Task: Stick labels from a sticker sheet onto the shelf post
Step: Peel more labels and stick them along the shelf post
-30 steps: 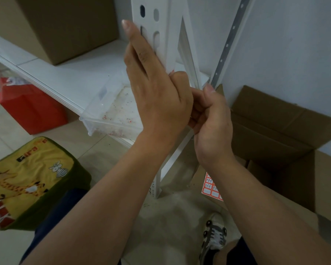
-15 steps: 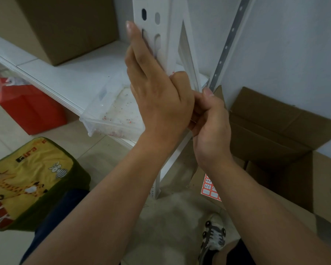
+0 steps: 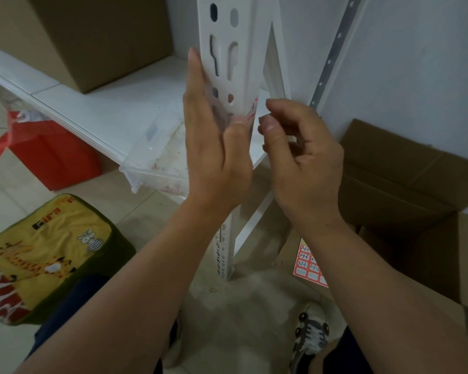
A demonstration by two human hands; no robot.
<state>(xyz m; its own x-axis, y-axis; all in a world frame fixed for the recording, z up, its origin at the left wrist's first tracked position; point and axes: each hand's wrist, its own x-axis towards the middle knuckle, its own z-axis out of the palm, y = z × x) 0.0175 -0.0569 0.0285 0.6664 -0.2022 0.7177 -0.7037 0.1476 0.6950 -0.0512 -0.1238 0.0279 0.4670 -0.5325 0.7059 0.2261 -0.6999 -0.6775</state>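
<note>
The white slotted shelf post [image 3: 243, 58] stands upright in the middle. My left hand [image 3: 214, 147] lies flat against the post's left face with straight fingers, and its thumb presses a red-edged label [image 3: 252, 110] onto the post's corner. My right hand [image 3: 300, 155] hovers just right of the post with fingers loosely curled and nothing in them. The orange sticker sheet [image 3: 310, 267] with handwritten labels lies on the floor behind my right forearm, partly hidden.
A white shelf board [image 3: 106, 103] carries a brown carton [image 3: 92, 36] and a clear plastic bin [image 3: 157, 163]. An open cardboard box [image 3: 405, 190] sits at right. A red bag [image 3: 46, 152] and a yellow giraffe cushion [image 3: 46, 255] are at left.
My right hand has drawn back from the post and now holds nothing. My left hand has slid lower on the post, uncovering more slots and the label under its thumb.
</note>
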